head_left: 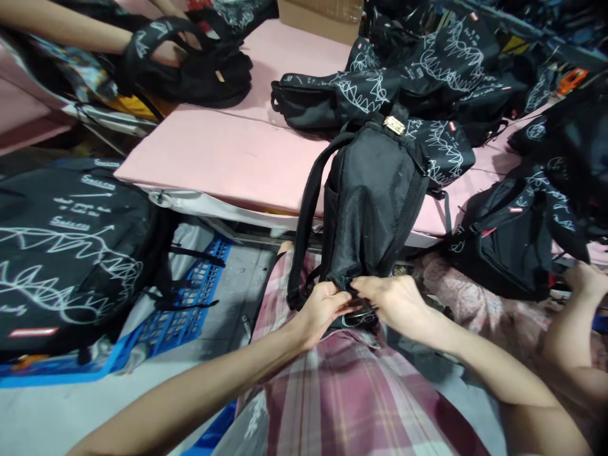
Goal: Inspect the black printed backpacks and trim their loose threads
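A black backpack leans from the pink table edge down against my lap, its strap hanging on the left and a gold-coloured tag near its far end. My left hand pinches the fabric at the near end of the backpack. Beside it, almost touching, my right hand is closed on the same end with its fingers bent inward. The exact part between the fingertips is hidden.
Several black backpacks with white scribble prints are heaped on the pink table. Another backpack rests over a blue crate at left. Co-workers' arms reach in at upper left and right, by more backpacks. A cardboard box stands behind.
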Demonstrator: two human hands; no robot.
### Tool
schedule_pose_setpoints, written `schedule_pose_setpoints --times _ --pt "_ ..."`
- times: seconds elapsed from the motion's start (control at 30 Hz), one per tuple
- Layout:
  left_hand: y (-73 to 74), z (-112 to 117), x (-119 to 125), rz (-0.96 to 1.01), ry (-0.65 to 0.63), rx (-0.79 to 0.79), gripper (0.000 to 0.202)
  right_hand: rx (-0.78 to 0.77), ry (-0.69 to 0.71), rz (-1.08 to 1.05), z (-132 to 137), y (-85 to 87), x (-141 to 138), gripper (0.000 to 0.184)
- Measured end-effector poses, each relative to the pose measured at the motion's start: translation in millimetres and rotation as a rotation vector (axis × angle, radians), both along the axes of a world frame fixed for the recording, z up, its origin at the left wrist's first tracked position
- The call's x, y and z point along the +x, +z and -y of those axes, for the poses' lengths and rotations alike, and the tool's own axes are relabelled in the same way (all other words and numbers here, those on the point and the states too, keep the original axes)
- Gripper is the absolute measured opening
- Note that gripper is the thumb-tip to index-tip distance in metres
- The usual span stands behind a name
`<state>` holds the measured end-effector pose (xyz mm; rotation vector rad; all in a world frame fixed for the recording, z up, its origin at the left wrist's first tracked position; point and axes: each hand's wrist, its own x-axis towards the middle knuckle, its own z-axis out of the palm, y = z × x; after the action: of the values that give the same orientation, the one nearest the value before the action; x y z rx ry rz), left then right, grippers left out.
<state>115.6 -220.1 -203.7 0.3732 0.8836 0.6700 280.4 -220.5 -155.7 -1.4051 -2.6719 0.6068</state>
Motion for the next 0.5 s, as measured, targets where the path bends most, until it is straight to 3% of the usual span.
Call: schedule_pose_setpoints --times 0.13,0.2,0.27,0.33,0.4,0.5 --pt "5.1 -3.7 -8.1 -0.126 -0.060 -0.014 0.020 -0.002 0.137 0.187 -10.8 13.9 -25.9 0.020" --pt "7.8 -9.2 -21.4 -0.139 -0.107 -0.034 0.021 -0.007 0.171 0.072 -17.0 20.8 -28.3 0.017" --pt "7.9 -20.1 -42.0 -0.158 -0.143 -0.055 0.015 -0.022 0.143 -0.220 -22.1 26.7 -22.6 0.019" --pt "3.0 -36.3 -67.8 -0.234 -0.141 -0.052 0.022 -0.019 0.028 -0.583 -28.3 26.7 -9.8 0.021" --pt "-7.9 -55.0 -94.7 -0.421 0.003 -0.018 0.032 0.007 -0.188 -0.827 -40.0 13.3 8.5 0.019" --pt "-32.8 -76.2 -127.4 -0.607 0.365 0.022 0.042 -0.011 -0.595 -0.894 -73.6 -39.2 37.3 0.021"
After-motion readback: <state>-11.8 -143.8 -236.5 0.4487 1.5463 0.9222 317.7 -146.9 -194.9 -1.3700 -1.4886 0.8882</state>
